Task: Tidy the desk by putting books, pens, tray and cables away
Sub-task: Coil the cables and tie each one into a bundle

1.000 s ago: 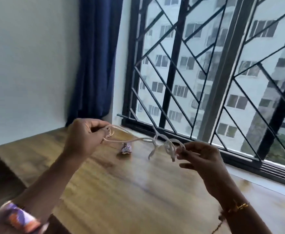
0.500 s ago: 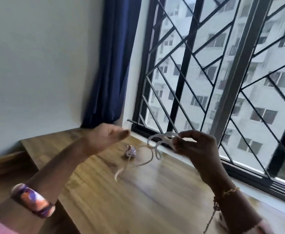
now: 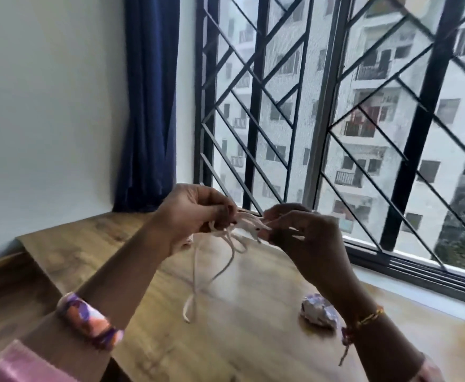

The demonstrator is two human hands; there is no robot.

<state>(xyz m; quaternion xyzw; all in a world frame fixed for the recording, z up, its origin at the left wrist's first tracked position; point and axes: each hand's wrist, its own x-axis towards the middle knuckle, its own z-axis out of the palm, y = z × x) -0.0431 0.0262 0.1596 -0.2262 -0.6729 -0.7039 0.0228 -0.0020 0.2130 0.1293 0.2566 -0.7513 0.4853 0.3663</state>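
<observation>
- Left hand [image 3: 195, 213], raised above the desk, fingers curled and pinching one end of a white cable [image 3: 227, 244].
- Right hand [image 3: 305, 238] just beside it, fingertips pinched on the cable's gathered loops.
- Between both hands, bunched coils; below them, loose strands hanging down to the wooden desk [image 3: 157, 340].
- Under the right wrist, resting on the desk: a small crumpled purple-white object [image 3: 318, 310].
- Beyond the hands: blue curtain [image 3: 148, 106] and barred window [image 3: 322, 106].
</observation>
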